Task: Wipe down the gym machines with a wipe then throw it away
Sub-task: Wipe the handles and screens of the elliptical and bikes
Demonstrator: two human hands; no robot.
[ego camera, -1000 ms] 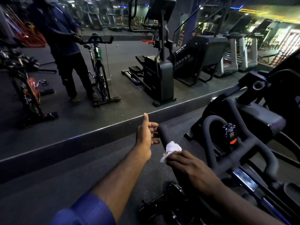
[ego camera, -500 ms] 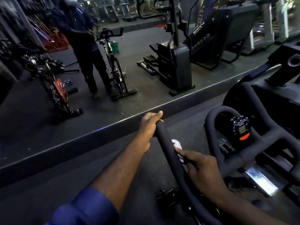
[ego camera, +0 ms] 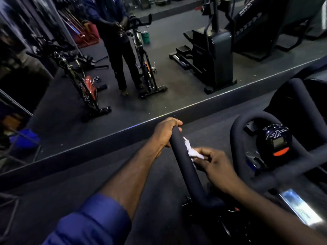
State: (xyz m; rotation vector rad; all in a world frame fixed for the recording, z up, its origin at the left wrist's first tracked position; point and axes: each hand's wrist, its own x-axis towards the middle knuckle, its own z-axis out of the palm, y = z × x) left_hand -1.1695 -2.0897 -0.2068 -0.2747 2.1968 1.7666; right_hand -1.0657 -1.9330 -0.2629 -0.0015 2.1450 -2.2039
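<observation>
A black padded handlebar [ego camera: 187, 174] of an exercise bike runs up the lower middle of the head view. My left hand [ego camera: 165, 132] grips the far tip of this bar, fingers curled over it. My right hand [ego camera: 215, 165] pinches a crumpled white wipe [ego camera: 192, 151] and holds it against the right side of the bar, just below my left hand. To the right the bar loops round a small black console [ego camera: 273, 143] with an orange button.
A wall mirror [ego camera: 177, 82] rises from a low ledge [ego camera: 106, 138] ahead. It reflects a person in blue beside a spin bike [ego camera: 146, 62], an orange-wheeled bike [ego camera: 85, 85], a stepper [ego camera: 215, 53] and a green bin [ego camera: 145, 37]. Dark floor [ego camera: 62, 188] lies left.
My left hand went from a thumb-up beside the bar to gripping its tip. The wipe hand stayed on the bar below it. The camera tilted down.
</observation>
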